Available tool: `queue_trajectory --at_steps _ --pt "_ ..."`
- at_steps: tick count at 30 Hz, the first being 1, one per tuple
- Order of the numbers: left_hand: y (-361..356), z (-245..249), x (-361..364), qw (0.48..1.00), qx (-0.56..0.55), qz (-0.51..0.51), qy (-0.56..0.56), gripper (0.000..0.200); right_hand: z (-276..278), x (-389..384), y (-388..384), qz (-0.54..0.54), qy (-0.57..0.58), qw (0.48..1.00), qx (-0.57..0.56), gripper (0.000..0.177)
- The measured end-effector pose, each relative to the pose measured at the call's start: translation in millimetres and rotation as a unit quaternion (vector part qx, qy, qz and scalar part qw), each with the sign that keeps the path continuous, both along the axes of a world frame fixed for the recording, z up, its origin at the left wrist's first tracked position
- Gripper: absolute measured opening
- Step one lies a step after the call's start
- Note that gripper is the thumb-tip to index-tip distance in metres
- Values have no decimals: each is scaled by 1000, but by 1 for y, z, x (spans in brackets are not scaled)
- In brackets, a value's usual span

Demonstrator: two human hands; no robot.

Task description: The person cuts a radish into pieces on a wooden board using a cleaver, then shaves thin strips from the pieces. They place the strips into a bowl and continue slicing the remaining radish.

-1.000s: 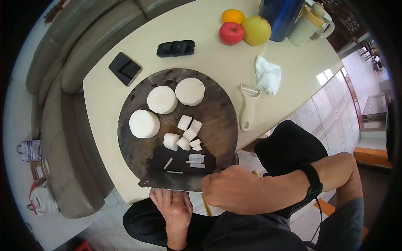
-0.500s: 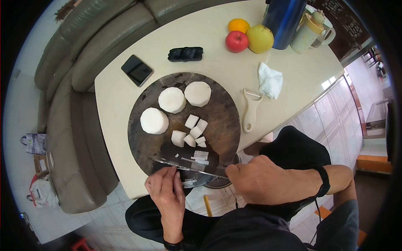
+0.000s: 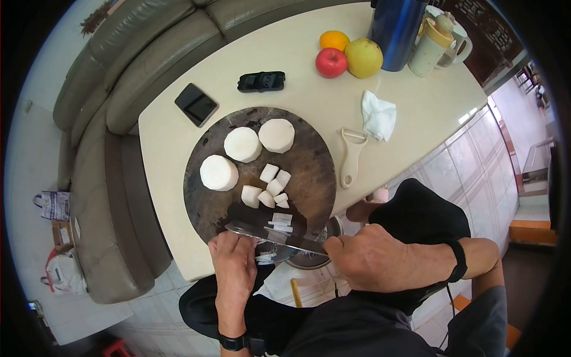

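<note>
My right hand [image 3: 370, 260] is closed round the handle of a knife [image 3: 279, 237], whose blade points left over the near part of a round dark cutting board [image 3: 199, 205]. My left hand [image 3: 234, 268] has its fingers bent and pressed together by the blade's tip end; what they hold, if anything, is hidden. Thin white strips [image 3: 266, 258] lie beside its fingers, and several flat slices [image 3: 281, 221] sit just beyond the blade. Farther up the board are white radish chunks [image 3: 251, 196] and three thick radish rounds [image 3: 219, 173].
A peeler [image 3: 351, 159] and a crumpled white cloth [image 3: 378, 116] lie right of the board. Behind it are a phone [image 3: 196, 105] and a black object [image 3: 262, 81]. Fruit [image 3: 331, 62], a blue flask [image 3: 397, 33] and a jug [image 3: 429, 50] stand at the back right.
The knife blade has turned so that more of its flat side shows. My left hand has shifted slightly, its fingers drawn in closer to the blade. The view has moved a little.
</note>
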State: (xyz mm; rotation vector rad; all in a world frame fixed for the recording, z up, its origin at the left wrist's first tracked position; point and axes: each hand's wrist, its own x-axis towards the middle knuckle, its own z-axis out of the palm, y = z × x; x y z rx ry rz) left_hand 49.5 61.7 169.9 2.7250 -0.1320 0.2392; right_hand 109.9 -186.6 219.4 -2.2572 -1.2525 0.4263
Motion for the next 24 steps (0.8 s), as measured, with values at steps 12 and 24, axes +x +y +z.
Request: queue_trajectory --at_steps 12,24 --pt "-4 -11 -9 998 -2 17 -68 13 -3 -5 2 12 1 1000 -5 22" --pt "-18 -15 -38 998 18 27 -47 31 6 14 10 103 5 994 -45 18"
